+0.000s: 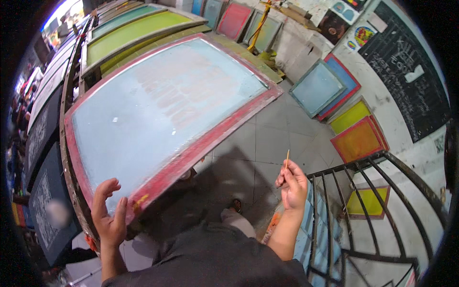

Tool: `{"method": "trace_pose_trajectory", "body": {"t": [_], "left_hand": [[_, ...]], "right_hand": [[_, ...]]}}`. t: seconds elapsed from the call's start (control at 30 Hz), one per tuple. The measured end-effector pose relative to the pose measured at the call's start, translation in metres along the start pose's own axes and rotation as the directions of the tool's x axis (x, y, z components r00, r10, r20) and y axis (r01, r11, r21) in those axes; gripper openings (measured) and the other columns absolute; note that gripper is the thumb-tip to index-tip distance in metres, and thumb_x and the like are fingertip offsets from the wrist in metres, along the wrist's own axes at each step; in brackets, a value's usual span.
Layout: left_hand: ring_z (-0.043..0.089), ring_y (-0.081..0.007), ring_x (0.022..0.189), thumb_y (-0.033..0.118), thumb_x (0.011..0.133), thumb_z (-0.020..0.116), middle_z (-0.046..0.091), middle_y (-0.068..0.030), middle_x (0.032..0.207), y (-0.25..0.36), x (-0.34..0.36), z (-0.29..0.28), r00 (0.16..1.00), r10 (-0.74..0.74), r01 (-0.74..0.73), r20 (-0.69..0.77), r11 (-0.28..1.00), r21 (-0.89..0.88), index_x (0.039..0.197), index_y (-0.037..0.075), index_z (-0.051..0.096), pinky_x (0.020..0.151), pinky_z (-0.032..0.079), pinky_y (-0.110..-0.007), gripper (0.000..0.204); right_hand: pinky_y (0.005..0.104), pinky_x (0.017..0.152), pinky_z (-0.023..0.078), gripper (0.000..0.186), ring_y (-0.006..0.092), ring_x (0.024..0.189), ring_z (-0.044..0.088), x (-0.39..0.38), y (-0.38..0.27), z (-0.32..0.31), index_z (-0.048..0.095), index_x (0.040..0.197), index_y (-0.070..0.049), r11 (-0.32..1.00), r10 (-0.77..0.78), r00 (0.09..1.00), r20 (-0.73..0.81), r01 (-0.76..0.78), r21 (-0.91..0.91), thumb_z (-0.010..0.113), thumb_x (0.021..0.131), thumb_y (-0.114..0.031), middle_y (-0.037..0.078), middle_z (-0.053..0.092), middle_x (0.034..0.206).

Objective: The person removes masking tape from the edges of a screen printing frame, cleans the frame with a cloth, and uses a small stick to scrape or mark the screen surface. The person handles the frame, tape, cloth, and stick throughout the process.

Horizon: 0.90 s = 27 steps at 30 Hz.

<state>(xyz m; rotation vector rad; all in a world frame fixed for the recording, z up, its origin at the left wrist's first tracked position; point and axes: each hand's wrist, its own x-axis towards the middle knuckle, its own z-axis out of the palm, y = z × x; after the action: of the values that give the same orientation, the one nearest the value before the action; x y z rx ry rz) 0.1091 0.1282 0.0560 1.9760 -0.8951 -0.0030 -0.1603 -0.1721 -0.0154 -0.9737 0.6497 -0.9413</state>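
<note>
A large screen-printing frame (158, 100) with a pale blue mesh and a red-stained border lies tilted in front of me, at the left and middle. Faint pinkish lettering shows on its mesh. My left hand (111, 215) is at the frame's near corner, thumb and fingers apart and holding nothing; whether it touches the border I cannot tell. Beside a yellow smear on that border is its thumb. Away from the frame, at the right, my right hand (292, 184) pinches a thin yellowish stick (287, 159) that points upward.
More screens, among them a lime-green one (138, 36), lie in a row behind. Dark printed panels (50, 210) stand along the left. Coloured frames (318, 88) lean on the right wall below a blackboard (406, 71). A black metal railing (368, 205) rises at my right.
</note>
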Motion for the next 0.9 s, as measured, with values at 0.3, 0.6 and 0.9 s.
{"method": "trace_pose_trajectory", "body": {"t": [0.3,0.6,0.9], "left_hand": [[0.056,-0.022,0.093,0.004,0.075,0.063,0.057,-0.0126,0.102,0.079,0.065,0.165,0.993,-0.085,0.085,-0.076,0.996,-0.005,0.106,-0.001,0.055,0.084,0.041,-0.032,0.032],[0.056,-0.0258,0.094,0.002,0.075,0.062,0.058,-0.0159,0.104,0.082,0.111,0.257,0.874,-0.259,0.297,-0.411,0.954,0.032,0.103,-0.003,0.058,0.085,0.042,-0.033,0.028],[0.028,-0.0358,0.126,0.049,0.077,0.059,0.037,-0.0178,0.135,0.141,0.201,0.357,0.922,-0.324,0.384,-0.211,0.705,0.596,0.115,0.01,0.059,0.1,0.017,-0.051,0.054]], "right_hand": [[0.0263,0.06,0.043,0.012,0.0126,0.068,0.053,0.181,-0.057,-0.046,0.058,0.095,0.0,0.994,0.105,0.969,0.225,-0.105,-0.012,0.052,0.086,-0.006,0.006,0.057,0.084],[0.0243,0.059,0.041,0.01,0.0129,0.066,0.048,0.363,-0.05,-0.009,0.054,0.095,-0.001,0.961,0.202,0.857,0.474,-0.082,-0.262,0.052,0.088,-0.007,0.007,0.053,0.083],[0.0246,0.06,0.042,0.012,0.0127,0.072,0.051,0.506,-0.042,0.013,0.056,0.096,0.001,0.949,0.314,0.666,0.677,-0.208,-0.236,0.056,0.085,-0.004,0.007,0.056,0.083]]}}
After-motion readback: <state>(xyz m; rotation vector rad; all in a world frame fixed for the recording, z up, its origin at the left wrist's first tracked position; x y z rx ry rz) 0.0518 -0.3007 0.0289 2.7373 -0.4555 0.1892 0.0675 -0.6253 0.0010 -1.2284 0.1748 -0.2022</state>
